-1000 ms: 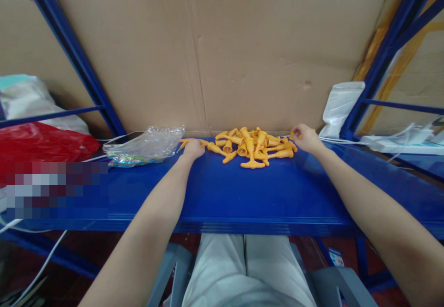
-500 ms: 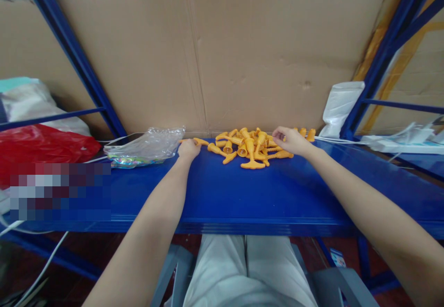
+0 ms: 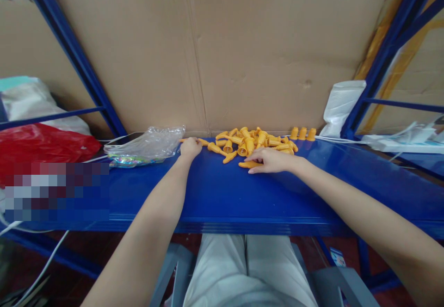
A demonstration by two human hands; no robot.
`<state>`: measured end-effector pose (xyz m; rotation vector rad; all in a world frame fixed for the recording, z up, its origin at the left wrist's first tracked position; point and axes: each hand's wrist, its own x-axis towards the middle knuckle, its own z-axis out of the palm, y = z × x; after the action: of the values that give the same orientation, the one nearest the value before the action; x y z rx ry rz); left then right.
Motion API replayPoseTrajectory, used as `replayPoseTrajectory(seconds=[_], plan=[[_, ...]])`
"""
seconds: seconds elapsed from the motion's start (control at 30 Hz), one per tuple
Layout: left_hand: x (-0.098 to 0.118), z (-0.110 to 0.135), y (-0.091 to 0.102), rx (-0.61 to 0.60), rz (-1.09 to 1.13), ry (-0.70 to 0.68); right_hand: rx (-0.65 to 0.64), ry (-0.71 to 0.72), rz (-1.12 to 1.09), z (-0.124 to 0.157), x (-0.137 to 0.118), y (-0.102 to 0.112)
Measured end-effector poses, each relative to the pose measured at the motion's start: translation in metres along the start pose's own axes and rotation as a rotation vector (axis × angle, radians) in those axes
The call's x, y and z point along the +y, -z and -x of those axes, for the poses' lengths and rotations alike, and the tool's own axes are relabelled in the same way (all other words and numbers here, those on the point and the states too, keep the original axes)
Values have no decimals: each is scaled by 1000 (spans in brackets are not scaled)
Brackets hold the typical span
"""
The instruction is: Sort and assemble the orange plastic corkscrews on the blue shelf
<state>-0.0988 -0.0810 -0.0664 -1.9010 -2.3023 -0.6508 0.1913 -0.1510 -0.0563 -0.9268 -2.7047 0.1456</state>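
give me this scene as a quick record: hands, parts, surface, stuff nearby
parts: heaped orange corkscrews
row: three orange caps, right of the corkscrews
left hand: over orange pieces, grip unclear
right hand: at an orange handle, corkscrews' near side
surface: blue shelf
nearby: clear plastic bag, left; white pouch, right

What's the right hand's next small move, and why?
I'd likely close the right hand on the yellow handle at the front of the pile. The handle lies between the thumb and fingers, at the pile's near edge with no other piece on its visible part. Whether it's already gripped, I can't tell.
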Motion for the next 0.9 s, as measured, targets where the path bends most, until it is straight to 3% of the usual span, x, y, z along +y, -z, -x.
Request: replayPoseTrajectory(seconds=[0.27, 0.67, 0.8, 0.9], plan=[[7, -2, 1, -1, -35, -66, -107, -148, 66, 0, -12, 3], [9, 0, -4, -48, -27, -82, -139, -165, 115, 3, -11, 9], [10, 1, -1, 23, -11, -108, -98, -165, 146, 4, -14, 14], [13, 3, 3, 95, 28, -172, 9, -186, 167, 5, -14, 19]])
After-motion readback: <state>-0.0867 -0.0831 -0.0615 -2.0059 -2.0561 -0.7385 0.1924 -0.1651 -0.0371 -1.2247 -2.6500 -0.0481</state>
